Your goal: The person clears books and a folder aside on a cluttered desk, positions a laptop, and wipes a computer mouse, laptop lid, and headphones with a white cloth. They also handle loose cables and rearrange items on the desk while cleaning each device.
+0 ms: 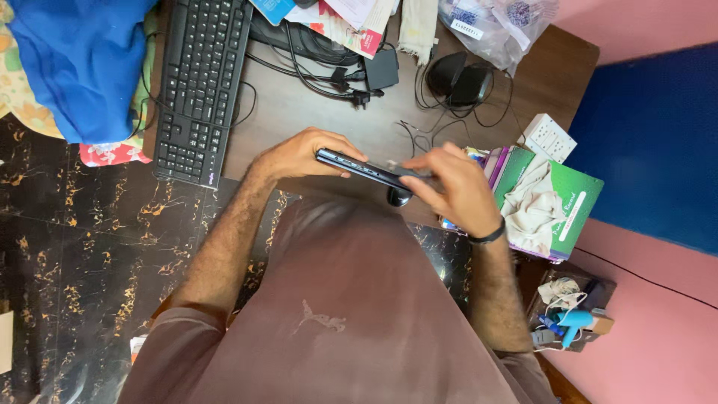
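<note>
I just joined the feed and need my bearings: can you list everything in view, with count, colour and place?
Slim device: one, dark blue-black, held edge-on over the desk's near edge.
Keyboard: one, black, desk left.
Cables and adapter: several, black, desk centre-back.
Small speakers: two, black, desk back right.
Plastic bag: one, clear, back right corner.
Papers: a pile, mixed colours, desk back.
Cloth: one, blue, far left.
Power strip: one, white, right edge.
Box: one, green, right, a pale cloth on it.
Desk: one, brown.
Left hand: grips the device's left end.
Right hand: on its right end, black wristband.
</note>
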Demonstrator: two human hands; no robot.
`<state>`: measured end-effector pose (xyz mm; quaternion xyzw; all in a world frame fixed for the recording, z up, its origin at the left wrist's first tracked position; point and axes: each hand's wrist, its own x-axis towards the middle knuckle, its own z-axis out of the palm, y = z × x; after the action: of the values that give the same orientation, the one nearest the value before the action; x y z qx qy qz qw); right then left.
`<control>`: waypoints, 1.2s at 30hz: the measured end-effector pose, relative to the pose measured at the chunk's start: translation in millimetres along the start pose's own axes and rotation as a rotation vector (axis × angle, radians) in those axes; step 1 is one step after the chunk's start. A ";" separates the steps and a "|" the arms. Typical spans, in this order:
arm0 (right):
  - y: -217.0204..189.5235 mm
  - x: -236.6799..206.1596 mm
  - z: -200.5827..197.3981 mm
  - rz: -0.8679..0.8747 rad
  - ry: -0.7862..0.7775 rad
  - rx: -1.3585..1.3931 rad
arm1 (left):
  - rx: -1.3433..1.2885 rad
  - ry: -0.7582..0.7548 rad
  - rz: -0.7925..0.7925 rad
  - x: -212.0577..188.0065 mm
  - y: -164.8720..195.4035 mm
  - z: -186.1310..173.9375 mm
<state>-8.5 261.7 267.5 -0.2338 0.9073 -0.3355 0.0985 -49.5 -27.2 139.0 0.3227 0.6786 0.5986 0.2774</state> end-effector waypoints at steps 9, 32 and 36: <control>-29.8 34.6 15.2 -0.347 -0.041 -0.325 | 0.016 0.018 -0.018 -1.3 -2.4 1.0; -51.7 43.3 19.7 -0.410 -0.149 -0.452 | 0.001 0.039 -0.034 -2.5 2.2 0.2; -52.4 40.5 22.5 -0.459 -0.123 -0.525 | -0.006 0.031 -0.034 -2.1 3.9 0.4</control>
<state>-17.5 194.4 283.9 -0.4688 0.8787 -0.0895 0.0115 -47.4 -28.3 142.8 0.3009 0.6866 0.6007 0.2779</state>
